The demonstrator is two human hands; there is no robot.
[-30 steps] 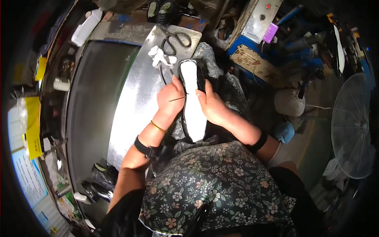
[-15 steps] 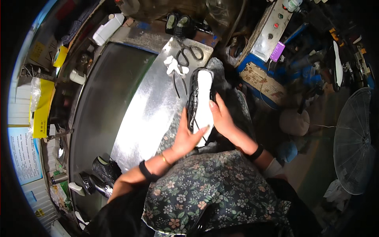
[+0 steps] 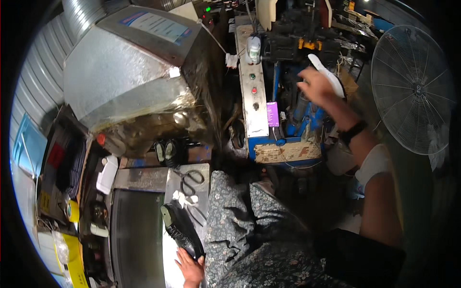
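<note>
The right grip [image 3: 318, 88] hangs loosely curled, its fingers parted and nothing seen in it; the white sole [image 3: 328, 76] is just beyond it, up and to its right, the long axis slanting from above the knuckles down toward the wrist — so the sole runs along the back of this grip, while the fingertips point left, away from it. Whether the two touch, this view cannot settle, and much of what is under the sole is too dark to read. Of the two, the right grip is far the nearer to the sole. The left grip [image 3: 190, 271] is well apart, low and to the left, at the black shoe [image 3: 182, 234] on the tabletop [image 3: 169, 261]; the shoe's long axis runs away from this grip, forward and a little left — toe by the fingers, open heel at the far end. Fingers spread on the toe, thumb at its right side; whether they pinch it or merely rest there, I cannot tell
</note>
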